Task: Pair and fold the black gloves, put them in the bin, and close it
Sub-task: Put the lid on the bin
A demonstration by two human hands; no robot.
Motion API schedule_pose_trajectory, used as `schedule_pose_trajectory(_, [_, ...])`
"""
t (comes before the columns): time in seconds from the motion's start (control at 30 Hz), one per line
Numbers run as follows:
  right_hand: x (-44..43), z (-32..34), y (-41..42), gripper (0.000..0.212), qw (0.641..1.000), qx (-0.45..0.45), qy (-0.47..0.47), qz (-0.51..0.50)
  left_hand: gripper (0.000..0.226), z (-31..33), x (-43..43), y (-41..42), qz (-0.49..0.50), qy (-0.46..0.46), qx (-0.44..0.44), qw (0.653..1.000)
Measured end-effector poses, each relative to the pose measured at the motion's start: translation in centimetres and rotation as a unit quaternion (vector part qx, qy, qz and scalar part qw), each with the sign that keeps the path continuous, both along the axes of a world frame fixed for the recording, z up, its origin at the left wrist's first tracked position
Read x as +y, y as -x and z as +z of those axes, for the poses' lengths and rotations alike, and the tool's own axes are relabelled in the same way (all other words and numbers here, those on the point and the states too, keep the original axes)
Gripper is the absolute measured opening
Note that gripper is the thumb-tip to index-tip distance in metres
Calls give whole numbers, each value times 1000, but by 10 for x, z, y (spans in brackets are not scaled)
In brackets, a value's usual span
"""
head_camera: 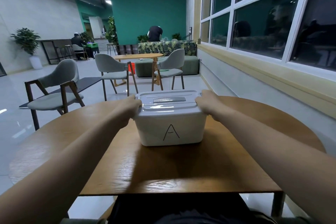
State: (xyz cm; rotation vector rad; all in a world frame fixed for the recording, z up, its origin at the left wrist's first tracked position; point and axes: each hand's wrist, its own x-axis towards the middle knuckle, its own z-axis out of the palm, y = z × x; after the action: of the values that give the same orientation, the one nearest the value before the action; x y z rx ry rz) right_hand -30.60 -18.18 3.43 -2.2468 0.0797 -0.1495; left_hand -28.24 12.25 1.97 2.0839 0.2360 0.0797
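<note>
Both hands (pixel 169 107) clasped on white bin (pixel 171 129) (lid (pixel 169 100) on, marked "A").

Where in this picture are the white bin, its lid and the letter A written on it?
bin (pixel 156 132): head view, front wall left of the letter.
lid (pixel 170 107): head view, front part of the top.
letter A (pixel 171 132): head view, its crossbar.

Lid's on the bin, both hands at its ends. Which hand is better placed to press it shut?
Neither clearly: left hand and right hand grip opposite ends of the lid symmetrically on the bin. Likely use both together.
</note>
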Motion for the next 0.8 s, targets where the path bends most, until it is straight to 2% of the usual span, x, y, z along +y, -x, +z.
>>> schedule_pose_trajectory(0.07, [-2, 0, 0, 15, 1000, -12, 1, 0, 18, 3, -6, 9, -9, -19, -18, 1000])
schedule_pose_trajectory(0.1, [-2, -1, 3, 19, 1000, -22, 7, 5, 24, 3, -8, 14, -24, -12, -21, 999])
schedule_pose_trajectory(0.13, [-3, -1, 5, 25, 999, -36, 22, 12, 35, 4, -9, 19, -40, 7, -22, 999])
schedule_pose_trajectory(0.2, [-4, -8, 11, 53, 993, -74, 83, 38, 62, 6, -11, 32, -57, 14, -44, 997])
schedule_pose_trajectory(0.27, [-4, -16, 22, 77, 980, -106, 152, 68, 74, 6, -14, 48, -69, -24, -88, 993])
schedule_pose_trajectory(0.33, [-6, -24, 32, 87, 967, -126, 204, 87, 77, 2, -17, 63, -102, -86, -123, 983])
schedule_pose_trajectory(0.47, [-9, -25, 33, 91, 958, -124, 242, 94, 79, -3, -20, 73, -135, -169, -142, 966])
schedule_pose_trajectory(0.8, [-7, -16, -20, 86, 957, -83, 263, 88, 85, 3, -21, 13, -134, -211, -114, 962])
